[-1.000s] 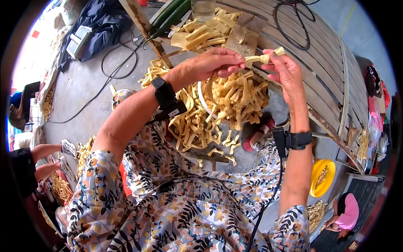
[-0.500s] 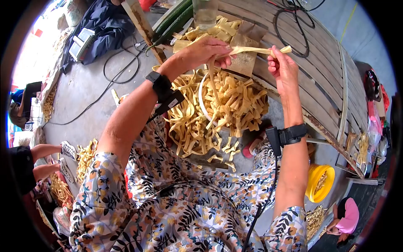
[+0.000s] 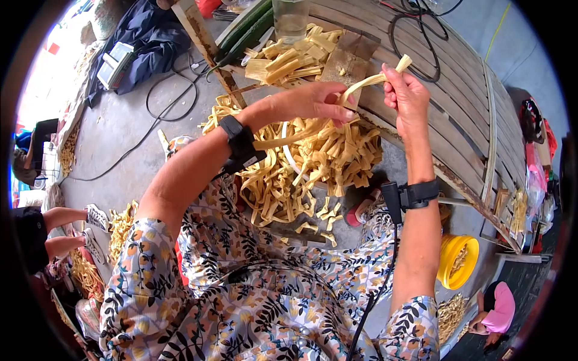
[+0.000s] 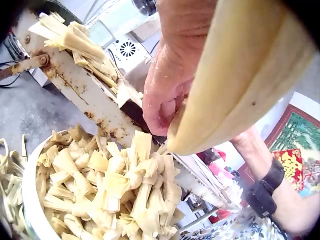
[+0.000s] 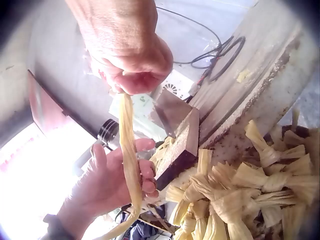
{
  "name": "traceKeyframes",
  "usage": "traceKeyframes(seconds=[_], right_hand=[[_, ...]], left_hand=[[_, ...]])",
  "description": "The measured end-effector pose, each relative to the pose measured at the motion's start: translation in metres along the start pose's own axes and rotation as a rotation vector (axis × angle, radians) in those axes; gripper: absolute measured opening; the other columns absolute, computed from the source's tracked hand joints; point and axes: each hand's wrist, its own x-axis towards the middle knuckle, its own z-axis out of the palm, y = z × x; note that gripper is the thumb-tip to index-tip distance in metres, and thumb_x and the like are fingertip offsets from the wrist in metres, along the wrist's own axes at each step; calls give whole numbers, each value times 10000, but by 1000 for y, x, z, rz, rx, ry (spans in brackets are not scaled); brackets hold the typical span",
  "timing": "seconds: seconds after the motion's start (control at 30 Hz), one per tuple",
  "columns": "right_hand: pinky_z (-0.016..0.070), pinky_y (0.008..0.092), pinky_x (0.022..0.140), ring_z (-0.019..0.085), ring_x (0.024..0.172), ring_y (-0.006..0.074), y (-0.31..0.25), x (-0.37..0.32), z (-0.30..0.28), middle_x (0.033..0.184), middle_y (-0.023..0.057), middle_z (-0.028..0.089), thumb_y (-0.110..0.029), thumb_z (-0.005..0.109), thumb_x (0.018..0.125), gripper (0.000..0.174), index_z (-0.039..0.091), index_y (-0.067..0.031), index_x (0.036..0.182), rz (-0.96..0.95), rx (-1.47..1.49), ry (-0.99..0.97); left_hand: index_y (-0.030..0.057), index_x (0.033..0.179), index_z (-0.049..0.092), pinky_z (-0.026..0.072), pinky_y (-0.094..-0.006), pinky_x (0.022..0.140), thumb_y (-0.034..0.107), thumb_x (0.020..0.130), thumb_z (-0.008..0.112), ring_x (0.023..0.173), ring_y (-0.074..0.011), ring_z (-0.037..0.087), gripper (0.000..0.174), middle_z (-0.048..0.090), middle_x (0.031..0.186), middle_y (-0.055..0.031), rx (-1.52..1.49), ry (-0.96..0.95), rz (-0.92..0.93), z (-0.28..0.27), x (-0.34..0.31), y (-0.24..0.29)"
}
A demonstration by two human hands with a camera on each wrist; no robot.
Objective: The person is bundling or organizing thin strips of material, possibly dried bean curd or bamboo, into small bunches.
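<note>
My right hand (image 3: 409, 96) pinches one end of a long pale-yellow strip of tofu skin (image 3: 366, 82), the tip sticking up past thumb and forefinger. From there the strip slants down across my left hand (image 3: 322, 102), and its tail trails back under the left forearm. Seen from the right wrist, the left palm (image 5: 107, 180) faces up with thumb and fingers apart, the strip lying over it. In the left wrist view the strip (image 4: 245, 75) looms large beside the fingers. Below both hands, a white-rimmed tub (image 4: 32, 200) holds a heap of knotted tofu skin pieces (image 4: 107, 180).
Loose strips (image 3: 271, 180) lie left of the tub, with several small knots in front. On the slatted wooden platform (image 3: 457, 114) are flat pieces (image 3: 295, 57), a wooden block (image 5: 182, 137), a glass (image 3: 291, 21), cucumbers (image 3: 244, 33) and a black cable (image 3: 415, 66). A yellow bucket (image 3: 445, 262) stands right.
A second ago both hands held a strip with a knot-like bulge by the right fingers. Half a second ago it was stretched flat between them. Now it slants down, and the left fingers have spread.
</note>
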Motion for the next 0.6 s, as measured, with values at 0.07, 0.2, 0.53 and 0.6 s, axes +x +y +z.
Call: traceKeyframes(seconds=[0.07, 0.2, 0.53, 0.6], right_hand=[[298, 172, 389, 379, 443, 23, 0, -1, 3, 579, 3, 505, -190, 680, 749, 200, 586, -22, 694, 6, -7, -14], [293, 170, 389, 374, 442, 22, 0, -2, 4, 576, -2, 499, -215, 660, 769, 219, 606, -4, 740, 27, -13, -46], [326, 152, 422, 386, 483, 6, 8, -12, 13, 610, -25, 518, -261, 621, 803, 234, 643, -28, 787, 38, -83, -220], [339, 152, 440, 396, 505, 2, 9, -12, 13, 625, -35, 530, -255, 624, 801, 222, 650, -34, 790, -31, -201, -131]], left_hand=[[18, 1146, 463, 448, -267, 779, 248, 891, 473, 837, -140, 592, 343, 617, 847, -81, 97, 19, -4, 4, 4, 0], [13, 1124, 488, 444, -267, 797, 222, 889, 468, 853, -145, 595, 315, 618, 905, -96, -191, -47, -13, 3, 3, -4], [6, 1064, 529, 444, -236, 749, 269, 902, 444, 855, -132, 578, 321, 608, 871, -70, -58, 147, 122, -1, 4, -9], [6, 1001, 563, 446, -239, 712, 271, 899, 456, 784, -106, 560, 304, 589, 823, -42, -111, 172, 91, -4, 4, -6]])
